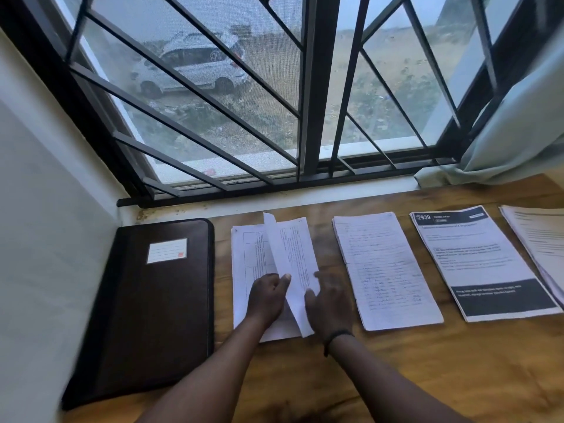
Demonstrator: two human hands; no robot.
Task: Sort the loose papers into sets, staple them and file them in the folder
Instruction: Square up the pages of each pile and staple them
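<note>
**Both hands on leftmost paper set**

Head cam: L hand (268, 296) pinches a lifted sheet (293, 270) of the ruled-table set (247, 270); R hand (328, 297), blurred, fingers spread on it. Closed folder (152, 306) lies just left, other sets to the right on table (396, 361).

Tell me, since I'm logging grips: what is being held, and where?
The left hand pinches the lifted white printed sheet at its lower left edge. The blurred right hand touches its right edge.

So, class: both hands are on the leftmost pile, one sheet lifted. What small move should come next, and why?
Probably lay the lifted white sheet flat and square on its white printed pile: the left hand pinches it, the right hand hovers alongside, and the closed dark brown folder waits.
</note>
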